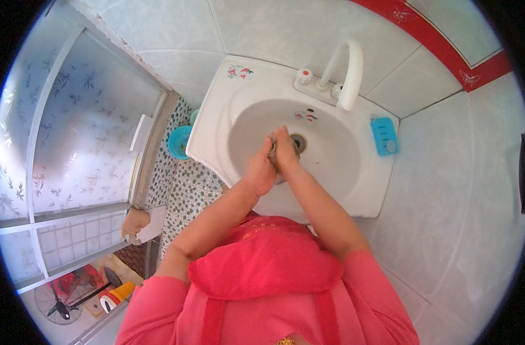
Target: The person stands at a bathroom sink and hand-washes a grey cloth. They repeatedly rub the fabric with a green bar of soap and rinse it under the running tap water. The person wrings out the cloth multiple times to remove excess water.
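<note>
Over the white washbasin (331, 168), a little left of its drain (298, 143), my left hand (261, 166) and my right hand (286, 151) are pressed together. Between the palms shows a greyish-brown, crumpled-looking thing (273, 151), mostly hidden, so I cannot tell what it is. Both hands touch it. The white gooseneck faucet (353, 73) stands behind the bowl, its spout to the right of the hands. No stream of water can be made out from it. Beside the faucet's foot is a tap knob with a red mark (304, 76).
A blue soap dish (384, 136) lies on the basin's right rim. On the patterned floor at the left stands a blue plastic basin (180, 142). A frosted glass door (90, 116) is further left, with a fan (60, 302) beyond. Tiled walls bound the basin behind and right.
</note>
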